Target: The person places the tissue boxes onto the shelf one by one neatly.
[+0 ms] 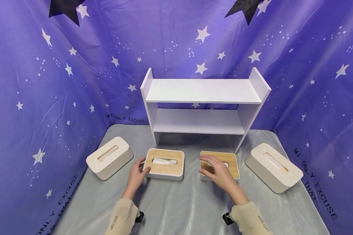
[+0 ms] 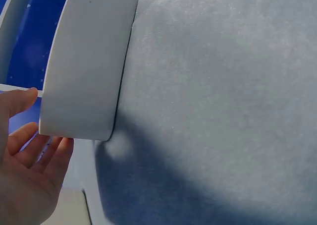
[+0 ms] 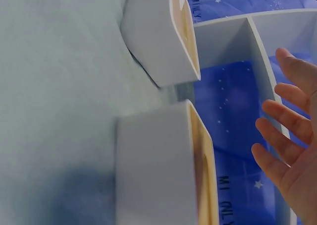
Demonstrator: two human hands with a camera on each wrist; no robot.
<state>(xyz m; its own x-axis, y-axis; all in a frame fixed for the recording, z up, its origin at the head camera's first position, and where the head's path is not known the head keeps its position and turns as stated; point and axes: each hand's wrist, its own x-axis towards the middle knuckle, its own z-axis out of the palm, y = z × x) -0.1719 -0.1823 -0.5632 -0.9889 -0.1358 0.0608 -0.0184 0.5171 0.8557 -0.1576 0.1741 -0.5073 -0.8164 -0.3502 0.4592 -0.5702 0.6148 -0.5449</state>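
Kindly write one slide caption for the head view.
Left hand at one wood-topped tissue box, right hand over a second box, white shelf behind.

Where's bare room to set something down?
Bare: upper shelf, lower shelf, and grey table between left wooden-lidded box and right wooden-lidded box, running toward the viewer. Crowded: left box's outer side, left hand there; right box, right hand above it, right cream box beside.
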